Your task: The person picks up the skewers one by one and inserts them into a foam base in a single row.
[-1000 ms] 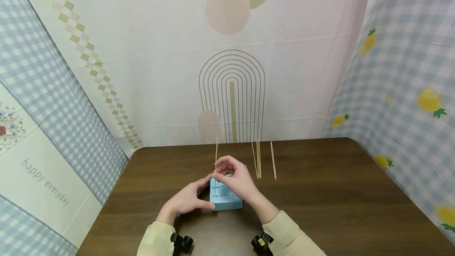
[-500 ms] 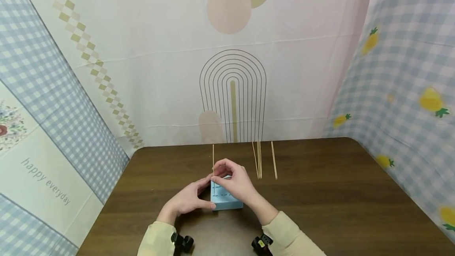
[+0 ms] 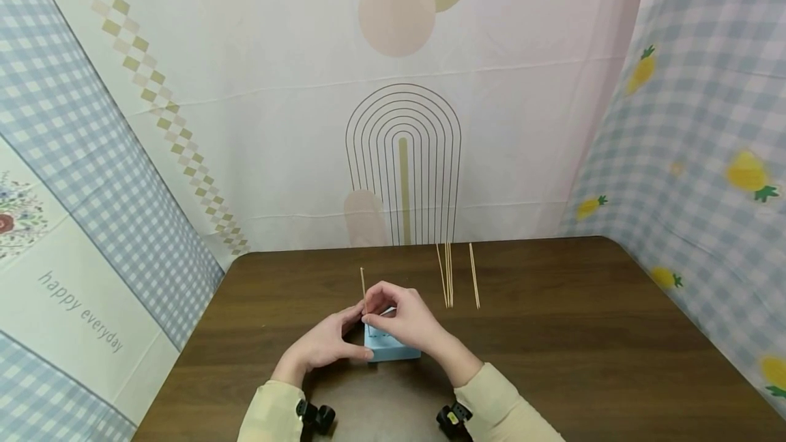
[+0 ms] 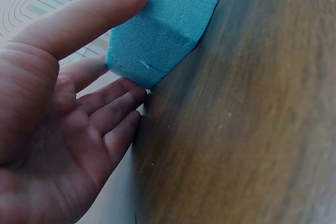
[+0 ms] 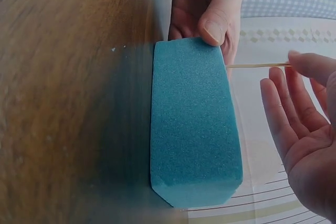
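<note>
A light blue foam block [image 3: 393,353], dotted with small marks on its top, sits on the table. My left hand [image 3: 328,343] holds its left end; in the left wrist view the thumb of that left hand [image 4: 63,114] presses the front face while the fingers lie around the corner. Above the block's left side, my right hand [image 3: 408,319] pinches a thin wooden skewer [image 3: 363,284] between thumb and fingertips. The right wrist view shows the skewer [image 5: 254,66] standing from the block's top, its lower end at the foam beside my left thumb.
Several loose skewers [image 3: 449,278] lie at the back of the brown wooden table [image 3: 552,333], with a couple more skewers [image 3: 474,277] to their right. A printed cloth [image 3: 295,155] hangs behind the table, and checked cloths flank it.
The skewer's top has dropped and shifted slightly left, and it now leans a little. My right hand has come down with it, closer over the block. The left hand stays put.
</note>
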